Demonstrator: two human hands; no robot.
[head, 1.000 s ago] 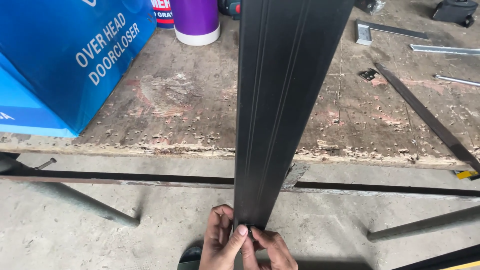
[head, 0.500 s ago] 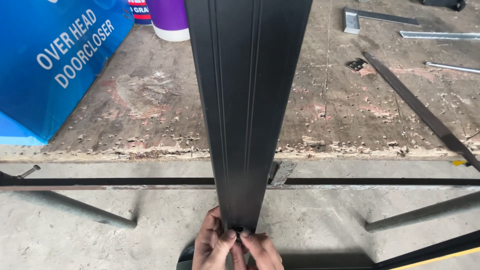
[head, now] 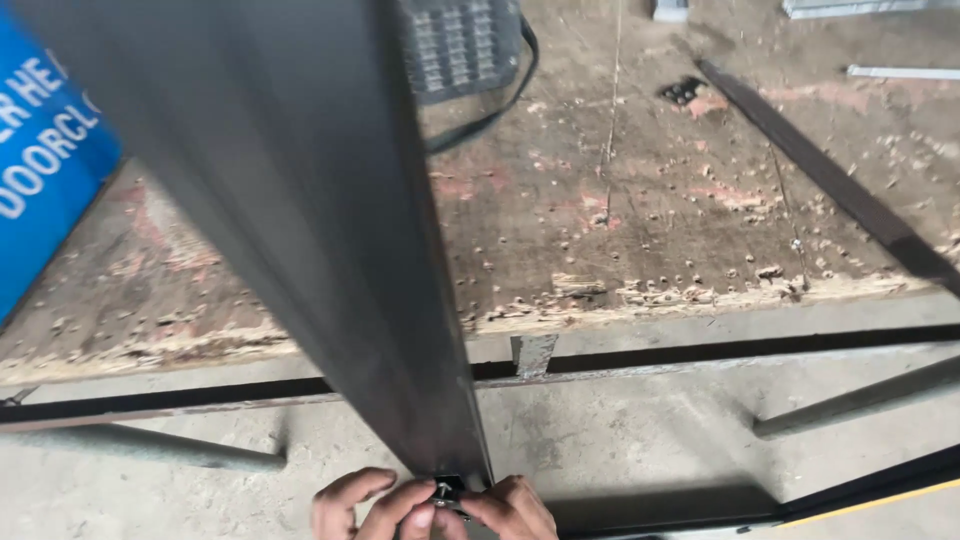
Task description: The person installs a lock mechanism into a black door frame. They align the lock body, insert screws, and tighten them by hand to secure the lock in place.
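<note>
A long black metal profile [head: 300, 200] with lengthwise grooves stands on end in front of me and fills the left half of the head view. Its lower end is near the concrete floor. My left hand [head: 365, 505] and my right hand [head: 510, 508] meet at that lower end. The fingertips of both pinch a small metal fitting [head: 446, 490] at the profile's bottom edge. Only the fingers and knuckles of each hand show; the wrists are cut off by the frame's lower edge.
A worn wooden workbench [head: 640, 220] on a black steel frame [head: 700, 355] lies behind the profile. On it are a blue box [head: 40, 190], a thin black strip [head: 830, 180], a dark grid-patterned object [head: 460, 45] and metal pieces [head: 900, 72]. Bare concrete floor [head: 620, 440] lies below.
The profile has tilted and swung so its narrow side faces me, looming larger at the left. My view has shifted right and closer. Both hands stay at its lower end.
</note>
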